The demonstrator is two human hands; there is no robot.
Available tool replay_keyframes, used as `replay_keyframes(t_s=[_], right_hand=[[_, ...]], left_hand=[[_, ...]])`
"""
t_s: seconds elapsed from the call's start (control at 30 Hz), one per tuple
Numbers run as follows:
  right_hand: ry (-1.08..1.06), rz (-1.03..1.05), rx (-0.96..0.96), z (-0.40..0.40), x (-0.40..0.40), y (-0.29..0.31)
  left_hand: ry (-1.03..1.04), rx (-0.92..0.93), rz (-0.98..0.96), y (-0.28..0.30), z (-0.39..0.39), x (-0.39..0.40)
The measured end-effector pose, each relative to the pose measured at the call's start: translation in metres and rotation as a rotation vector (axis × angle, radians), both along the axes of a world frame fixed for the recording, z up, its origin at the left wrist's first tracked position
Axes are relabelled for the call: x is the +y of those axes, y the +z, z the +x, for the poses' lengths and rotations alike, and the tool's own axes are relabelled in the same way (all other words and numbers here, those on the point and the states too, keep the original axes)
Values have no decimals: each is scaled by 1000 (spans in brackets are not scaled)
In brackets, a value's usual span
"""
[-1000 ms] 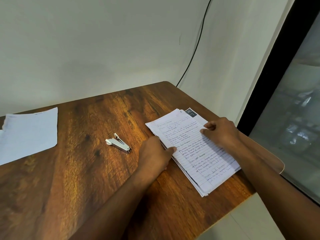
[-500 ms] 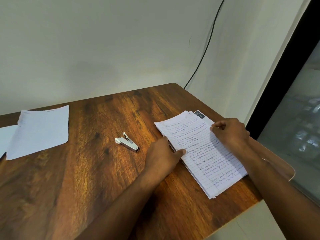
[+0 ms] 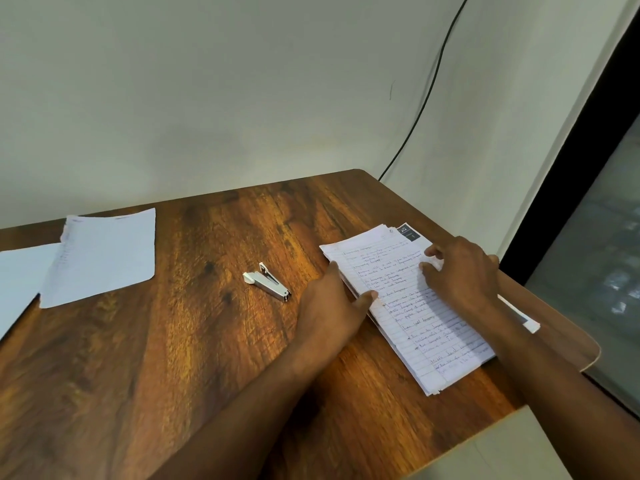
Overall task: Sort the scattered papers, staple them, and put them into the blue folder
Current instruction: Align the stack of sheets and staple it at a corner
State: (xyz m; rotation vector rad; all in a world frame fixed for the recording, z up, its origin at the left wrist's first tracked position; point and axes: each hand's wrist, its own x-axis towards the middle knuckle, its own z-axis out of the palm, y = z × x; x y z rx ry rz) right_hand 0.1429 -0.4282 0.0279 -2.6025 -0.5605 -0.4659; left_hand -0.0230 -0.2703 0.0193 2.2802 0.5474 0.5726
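A stack of lined, handwritten papers [image 3: 412, 306] lies at the right end of the wooden table [image 3: 207, 358], with a dark-printed corner [image 3: 409, 233] sticking out at its far end. My left hand [image 3: 332, 306] presses against the stack's left edge, thumb lying on the top sheet. My right hand [image 3: 460, 275] sits on the stack's right side with bent fingers, thumb and forefinger pinching the top sheet. A small silver stapler [image 3: 266, 286] lies left of the stack, untouched. No blue folder is in view.
Two loose white sheets [image 3: 100, 254] lie overlapping at the table's far left, one [image 3: 20, 282] running off the frame. The table's right edge and rounded corner [image 3: 588, 351] are close to the stack. A black cable [image 3: 433, 91] hangs down the wall behind.
The view has swung left, so more of the loose sheets shows. Both hands stay on the stack; my right fingers have crept slightly toward its far end.
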Motion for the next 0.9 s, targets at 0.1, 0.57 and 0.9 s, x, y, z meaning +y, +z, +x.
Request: replay_keyframes(t_s=[0.1, 0.57, 0.9], right_hand=[[38, -21, -21, -17, 7, 4], [278, 23, 86, -139, 91, 42], [533, -37, 57, -223, 177, 42]], left_hand=[[17, -21, 26, 3, -7, 2], [267, 102, 344, 14, -106, 53], [513, 220, 311, 14, -210, 138]])
